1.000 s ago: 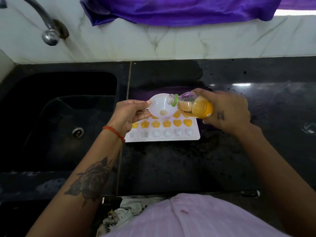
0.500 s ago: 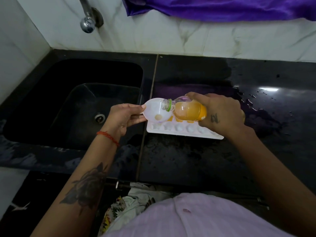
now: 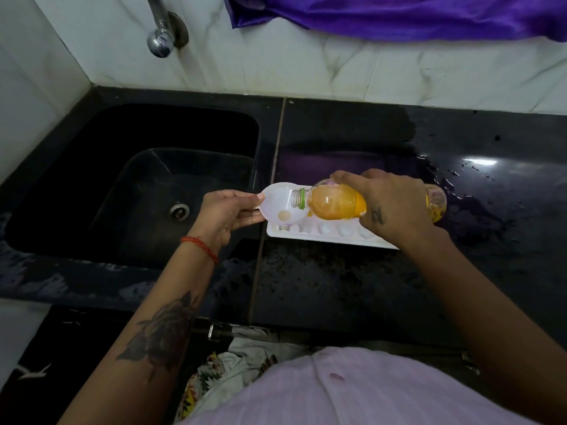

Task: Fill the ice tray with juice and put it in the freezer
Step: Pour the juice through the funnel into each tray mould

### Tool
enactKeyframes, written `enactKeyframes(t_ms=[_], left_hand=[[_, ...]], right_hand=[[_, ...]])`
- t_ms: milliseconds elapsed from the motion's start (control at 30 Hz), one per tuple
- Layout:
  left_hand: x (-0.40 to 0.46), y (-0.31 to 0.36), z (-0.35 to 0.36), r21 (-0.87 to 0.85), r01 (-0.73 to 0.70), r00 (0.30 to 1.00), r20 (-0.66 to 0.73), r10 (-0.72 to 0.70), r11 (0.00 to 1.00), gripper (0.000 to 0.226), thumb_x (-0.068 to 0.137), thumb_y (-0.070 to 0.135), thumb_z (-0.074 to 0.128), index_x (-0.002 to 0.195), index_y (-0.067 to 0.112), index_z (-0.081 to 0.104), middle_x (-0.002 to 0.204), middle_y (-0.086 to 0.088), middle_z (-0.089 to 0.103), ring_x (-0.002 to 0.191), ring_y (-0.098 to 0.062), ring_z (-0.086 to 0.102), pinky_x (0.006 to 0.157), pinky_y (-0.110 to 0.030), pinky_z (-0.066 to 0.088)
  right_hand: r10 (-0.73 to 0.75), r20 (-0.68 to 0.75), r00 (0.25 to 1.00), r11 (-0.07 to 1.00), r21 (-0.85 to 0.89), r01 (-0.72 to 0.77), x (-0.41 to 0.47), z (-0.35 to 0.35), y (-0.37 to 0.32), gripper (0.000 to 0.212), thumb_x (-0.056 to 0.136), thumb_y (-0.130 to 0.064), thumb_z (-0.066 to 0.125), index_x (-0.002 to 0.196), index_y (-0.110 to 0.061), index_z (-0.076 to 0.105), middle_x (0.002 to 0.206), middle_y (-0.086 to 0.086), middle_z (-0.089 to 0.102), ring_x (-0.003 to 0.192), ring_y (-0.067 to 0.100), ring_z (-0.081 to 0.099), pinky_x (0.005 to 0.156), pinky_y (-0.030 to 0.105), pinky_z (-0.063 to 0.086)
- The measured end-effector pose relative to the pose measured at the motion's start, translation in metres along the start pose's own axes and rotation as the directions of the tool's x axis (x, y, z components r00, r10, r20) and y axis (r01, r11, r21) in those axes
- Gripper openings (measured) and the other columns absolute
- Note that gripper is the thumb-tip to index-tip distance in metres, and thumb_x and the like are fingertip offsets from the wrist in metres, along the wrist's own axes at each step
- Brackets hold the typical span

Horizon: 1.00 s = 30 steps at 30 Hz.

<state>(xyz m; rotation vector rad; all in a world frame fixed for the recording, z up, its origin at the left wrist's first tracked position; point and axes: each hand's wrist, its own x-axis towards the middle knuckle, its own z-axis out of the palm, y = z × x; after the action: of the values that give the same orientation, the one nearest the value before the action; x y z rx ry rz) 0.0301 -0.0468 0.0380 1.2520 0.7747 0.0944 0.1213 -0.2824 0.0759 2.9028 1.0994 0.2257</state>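
Note:
A white ice tray [image 3: 325, 235] lies on the black counter just right of the sink; its near row of cells looks pale, and the far rows are hidden behind the bottle. My left hand [image 3: 227, 214] grips a white funnel [image 3: 280, 204] above the tray's left end. My right hand [image 3: 389, 207] holds a clear juice bottle [image 3: 333, 204] on its side, its open green-ringed neck inside the funnel's bowl. Orange juice fills most of the bottle.
A deep black sink [image 3: 138, 179] with a drain [image 3: 179, 210] lies left of the tray. A chrome tap [image 3: 159, 41] juts from the marble wall. A purple cloth [image 3: 399, 13] hangs along the back. The counter [image 3: 491, 191] at right is wet.
The view has swung left and closer, so the sink fills more of the frame. Both hands, the funnel and the tilted bottle keep the same pose over the tray.

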Motion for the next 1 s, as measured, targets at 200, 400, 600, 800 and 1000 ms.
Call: enactKeyframes(t_ms=[200,400,600,800,1000], left_hand=[[-0.0020,-0.0001,0.0010,0.003,0.009,1.000,-0.002,-0.009,1.000,0.009,0.076,0.001,0.073,0.075,-0.001,0.065,0.063,-0.009,0.074,0.061,-0.021,0.073,0.050,-0.022,0.056],[-0.0041,0.0008,0.0016,-0.005,0.007,1.000,-0.002,-0.007,1.000,0.009,0.076,0.001,0.073,0.073,-0.001,0.064,0.062,-0.008,0.073,0.060,-0.020,0.073,0.049,-0.021,0.055],[-0.0050,0.0006,0.0013,-0.007,0.002,1.000,0.000,-0.002,1.000,0.009,0.076,0.001,0.073,0.074,-0.001,0.064,0.062,-0.009,0.073,0.060,-0.020,0.073,0.050,-0.022,0.056],[-0.0063,0.0021,-0.0004,-0.013,0.002,1.000,0.003,-0.002,1.000,0.009,0.075,0.002,0.074,0.077,-0.001,0.066,0.064,-0.009,0.074,0.063,-0.020,0.073,0.051,-0.022,0.056],[-0.0098,0.0083,0.0020,-0.027,-0.010,1.000,0.025,0.011,1.000,0.011,0.075,0.004,0.074,0.078,-0.001,0.065,0.066,-0.009,0.074,0.065,-0.020,0.073,0.052,-0.022,0.056]], right_hand=[[-0.010,0.019,1.000,1.000,0.000,0.010,0.0015,0.0001,0.0009,0.071,0.079,-0.018,0.063,0.138,-0.041,0.031,0.118,0.006,0.060,0.098,0.033,0.060,0.070,0.034,0.041],[-0.027,0.009,1.000,1.000,0.004,0.027,0.0018,-0.0018,0.0019,0.066,0.082,-0.021,0.060,0.139,-0.039,0.031,0.118,0.009,0.058,0.099,0.034,0.059,0.075,0.038,0.045],[-0.023,0.009,1.000,1.000,-0.003,0.023,0.0024,-0.0042,0.0030,0.068,0.081,-0.022,0.062,0.139,-0.039,0.031,0.121,0.008,0.057,0.102,0.034,0.058,0.075,0.038,0.045],[0.021,-0.003,1.000,1.000,0.006,-0.021,0.0000,-0.0040,0.0034,0.071,0.078,-0.023,0.065,0.137,-0.044,0.032,0.117,0.003,0.060,0.100,0.031,0.060,0.065,0.030,0.032],[0.093,0.025,0.995,0.989,0.113,-0.095,-0.0064,-0.0090,0.0057,0.078,0.070,-0.028,0.073,0.135,-0.046,0.034,0.109,-0.002,0.063,0.099,0.028,0.059,0.065,0.029,0.031]])
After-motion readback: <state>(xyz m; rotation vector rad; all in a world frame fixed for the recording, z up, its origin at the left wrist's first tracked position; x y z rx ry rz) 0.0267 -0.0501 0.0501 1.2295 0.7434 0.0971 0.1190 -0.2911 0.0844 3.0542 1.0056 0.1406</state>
